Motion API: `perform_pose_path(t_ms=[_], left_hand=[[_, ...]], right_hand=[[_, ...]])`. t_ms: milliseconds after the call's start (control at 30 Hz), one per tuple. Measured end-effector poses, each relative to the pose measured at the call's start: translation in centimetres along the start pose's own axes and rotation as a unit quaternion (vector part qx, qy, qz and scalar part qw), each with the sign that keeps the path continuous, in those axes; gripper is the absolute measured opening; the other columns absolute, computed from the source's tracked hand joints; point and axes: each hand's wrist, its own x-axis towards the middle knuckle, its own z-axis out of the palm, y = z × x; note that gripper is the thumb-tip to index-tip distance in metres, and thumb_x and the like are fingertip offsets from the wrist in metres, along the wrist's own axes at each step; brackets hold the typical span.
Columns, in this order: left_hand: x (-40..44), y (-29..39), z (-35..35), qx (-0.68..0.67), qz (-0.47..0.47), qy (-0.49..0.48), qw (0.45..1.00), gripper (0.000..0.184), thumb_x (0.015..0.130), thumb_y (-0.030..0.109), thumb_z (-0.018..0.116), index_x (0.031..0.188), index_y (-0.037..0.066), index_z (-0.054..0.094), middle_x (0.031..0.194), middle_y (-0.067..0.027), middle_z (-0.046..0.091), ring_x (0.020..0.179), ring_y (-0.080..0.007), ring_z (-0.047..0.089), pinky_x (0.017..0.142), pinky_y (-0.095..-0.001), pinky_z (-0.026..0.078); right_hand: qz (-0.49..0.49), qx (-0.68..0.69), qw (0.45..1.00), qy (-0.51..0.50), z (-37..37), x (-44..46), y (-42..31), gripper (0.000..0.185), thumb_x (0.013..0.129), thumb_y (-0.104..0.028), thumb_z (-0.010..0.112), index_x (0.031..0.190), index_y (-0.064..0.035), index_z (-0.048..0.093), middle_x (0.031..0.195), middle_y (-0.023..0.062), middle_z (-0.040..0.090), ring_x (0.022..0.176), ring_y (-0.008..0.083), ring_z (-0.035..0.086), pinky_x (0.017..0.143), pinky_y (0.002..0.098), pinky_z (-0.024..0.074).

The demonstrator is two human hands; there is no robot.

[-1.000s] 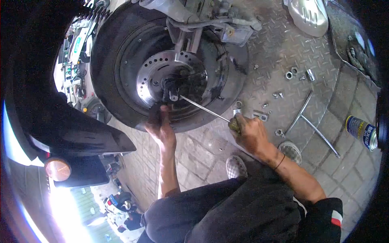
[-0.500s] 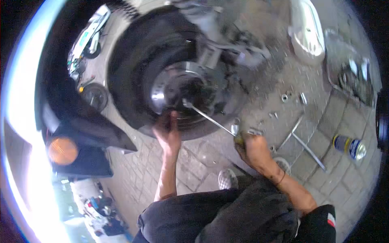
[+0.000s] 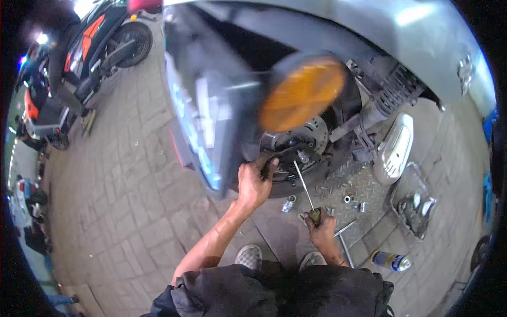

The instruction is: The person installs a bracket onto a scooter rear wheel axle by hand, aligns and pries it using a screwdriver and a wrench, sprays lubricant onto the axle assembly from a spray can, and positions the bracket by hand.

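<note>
My right hand is closed round the yellowish-green handle of a screwdriver. Its thin metal shaft slants up to the hub area of a scooter wheel; whether the tip touches anything is unclear. On the lower left side of this wheel, my left hand is curled against a blackish part, its thumb pointing up; what the fingers hold is partly hidden. Behind both hands sits a drilled brake disc, partly covered by a large orange reflector on the bodywork.
A spring shock absorber hangs right of the wheel. On the metal plate lie sockets. Nearby are a white cover, a tray of parts, a T-handle wrench and a spray can. A person stands beside a motorcycle.
The view has swung and drawn back, bringing the reflector and bodywork in front of the wheel. My right hand keeps hold of the screwdriver; my left hand is now more curled at the wheel.
</note>
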Motion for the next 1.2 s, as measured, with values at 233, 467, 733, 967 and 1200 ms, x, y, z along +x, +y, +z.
perform_pose_path(t_ms=[233,467,733,967,1200], left_hand=[[-2.5,-4.4,2.3,-0.049,-0.013,0.003,0.999,0.025,0.087,0.019,0.071,0.105,0.001,0.07,0.093,-0.0198,0.072,0.084,-0.0313,0.068,0.076,-0.0421,0.053],[-3.4,-2.7,1.4,-0.188,-0.034,0.014,0.982,0.029,0.093,0.016,0.066,0.119,0.005,0.065,0.076,-0.0233,0.066,0.07,-0.0436,0.065,0.068,-0.0485,0.051],[-2.8,-2.3,1.1,-0.218,-0.031,0.029,0.975,0.029,0.092,0.014,0.069,0.114,-0.004,0.066,0.08,-0.0238,0.068,0.059,-0.035,0.063,0.064,-0.0426,0.05],[-2.6,-2.7,2.9,-0.264,-0.043,0.055,0.962,0.028,0.091,0.015,0.067,0.114,-0.001,0.067,0.082,-0.0287,0.067,0.082,-0.0471,0.067,0.075,-0.0506,0.052],[-2.8,-2.6,3.1,-0.308,-0.075,0.028,0.948,0.024,0.091,0.015,0.067,0.109,-0.001,0.068,0.08,-0.0264,0.068,0.08,-0.0466,0.067,0.074,-0.0509,0.052]], right_hand=[[-0.031,-0.08,0.996,-0.035,-2.5,1.0,2.1,0.023,0.085,-0.022,0.077,0.088,-0.0018,0.066,0.074,0.019,0.068,0.068,0.0397,0.067,0.063,0.0437,0.0497],[-0.212,-0.185,0.959,0.036,-2.3,1.3,6.2,0.029,0.085,-0.024,0.079,0.08,-0.0029,0.059,0.062,0.0105,0.058,0.055,0.0276,0.053,0.057,0.0405,0.0419],[-0.059,-0.149,0.987,-0.016,-4.0,2.2,6.9,0.022,0.09,-0.013,0.074,0.079,-0.005,0.058,0.059,-0.0029,0.051,0.053,0.008,0.046,0.05,0.0289,0.0383],[-0.003,-0.149,0.989,-0.014,-2.8,2.4,0.6,0.026,0.087,-0.019,0.078,0.083,-0.0007,0.06,0.062,0.0092,0.059,0.054,0.0205,0.054,0.056,0.038,0.0438],[0.014,-0.112,0.994,0.002,-2.0,2.1,0.2,0.025,0.087,-0.015,0.077,0.08,-0.0002,0.059,0.059,0.0113,0.056,0.05,0.0195,0.05,0.054,0.0377,0.0429]])
